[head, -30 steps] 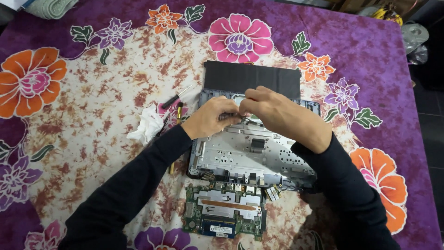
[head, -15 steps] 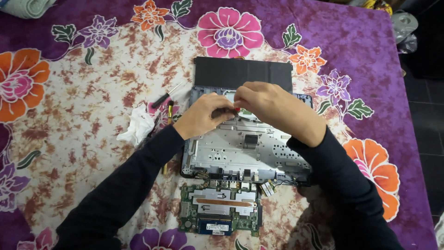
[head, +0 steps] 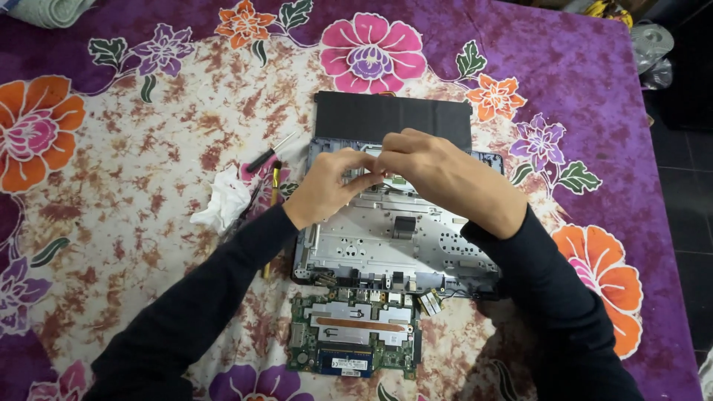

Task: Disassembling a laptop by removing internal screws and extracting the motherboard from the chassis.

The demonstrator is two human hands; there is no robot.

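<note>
Laptop chassis (head: 394, 245) far edge, left hand (head: 327, 186), right hand (head: 438, 167) pinching there, grip contents unclear.

Single head-worn view, looking steeply down from above the person's arms onto the flowered cloth (head: 111, 223). Moderately near: the laptop chassis (head: 386, 245) sits centre frame, dark floor (head: 687, 186) at right edge.
</note>
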